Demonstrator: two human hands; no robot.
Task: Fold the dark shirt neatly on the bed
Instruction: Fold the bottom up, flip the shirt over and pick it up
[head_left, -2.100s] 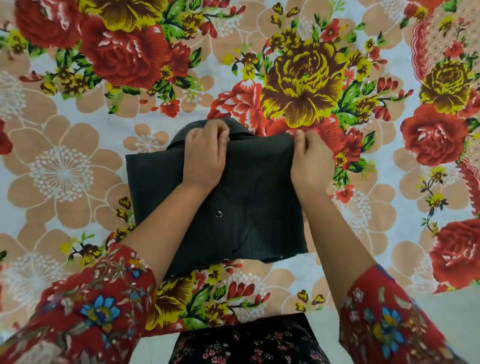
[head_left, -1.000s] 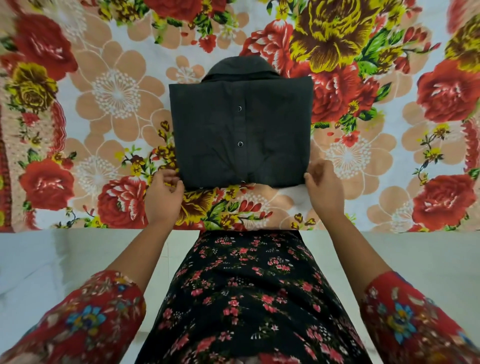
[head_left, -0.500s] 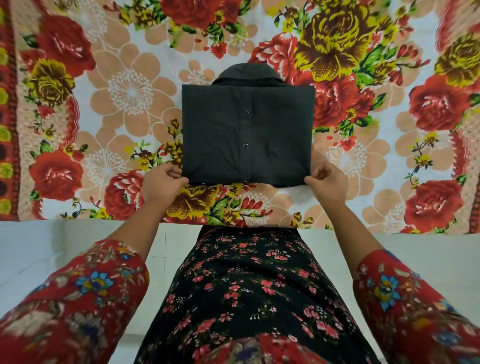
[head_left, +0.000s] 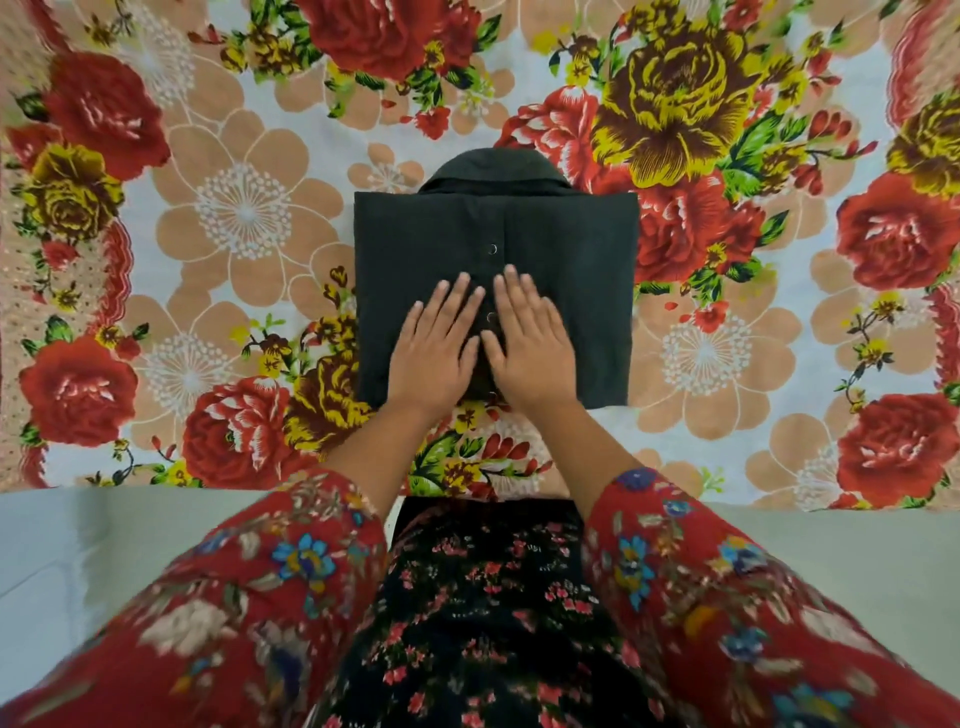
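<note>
The dark shirt (head_left: 415, 244) lies folded into a square on the floral bedsheet (head_left: 234, 218), collar at the far side and its button row running down the middle. My left hand (head_left: 436, 343) rests flat on the shirt's near half, fingers spread, just left of the buttons. Beside it, my right hand (head_left: 530, 338) lies flat too, just right of the buttons. Both palms press down on the cloth and hold nothing.
The bed's near edge (head_left: 156, 488) runs across the view just below my forearms, with pale floor (head_left: 78, 561) under it. My red floral sleeves and dark floral skirt (head_left: 478, 613) fill the lower part of the view.
Both hands let go of the shirt's near corners and moved inward onto the middle of the folded shirt, now lying flat. The shirt stays in place.
</note>
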